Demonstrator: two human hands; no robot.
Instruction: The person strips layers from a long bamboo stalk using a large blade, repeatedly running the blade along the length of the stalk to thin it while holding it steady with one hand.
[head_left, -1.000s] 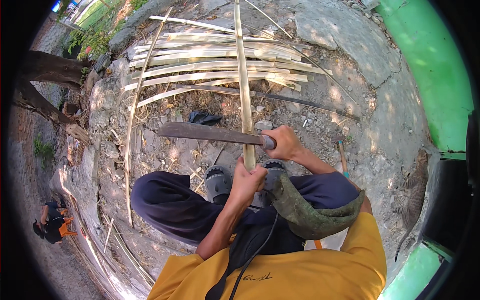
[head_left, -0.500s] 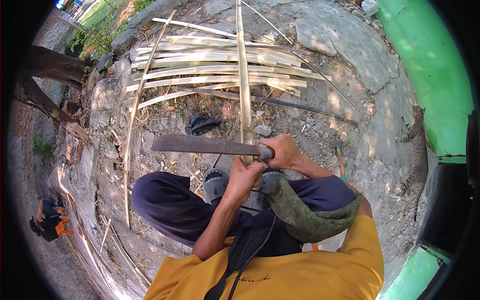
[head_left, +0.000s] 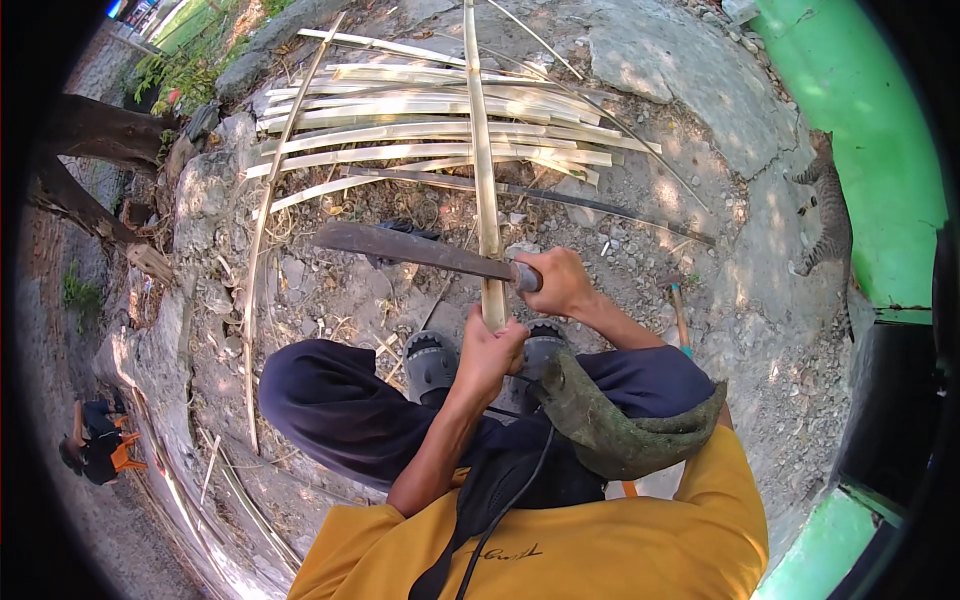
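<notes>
My left hand (head_left: 490,350) is closed round the near end of a long, pale bamboo strip (head_left: 482,160), which runs straight away from me. My right hand (head_left: 560,282) grips the short handle of a machete (head_left: 415,248). Its broad dark blade lies across the strip, just beyond my left hand, with the tip pointing left. Blade and strip appear to touch. Part of the handle is hidden inside my right fist. A green-grey cloth (head_left: 620,425) is draped over my right thigh.
Many split bamboo strips (head_left: 400,130) lie crosswise ahead, with a long strip (head_left: 270,230) at left. A tool with a wooden handle (head_left: 680,315) rests by my right knee. A tabby cat (head_left: 832,205) is beside the green wall (head_left: 870,130). A person (head_left: 95,440) sits far left.
The machete has moved away from me along the bamboo strip, widening the gap to my left hand. At right, the cat has shifted farther ahead along the wall.
</notes>
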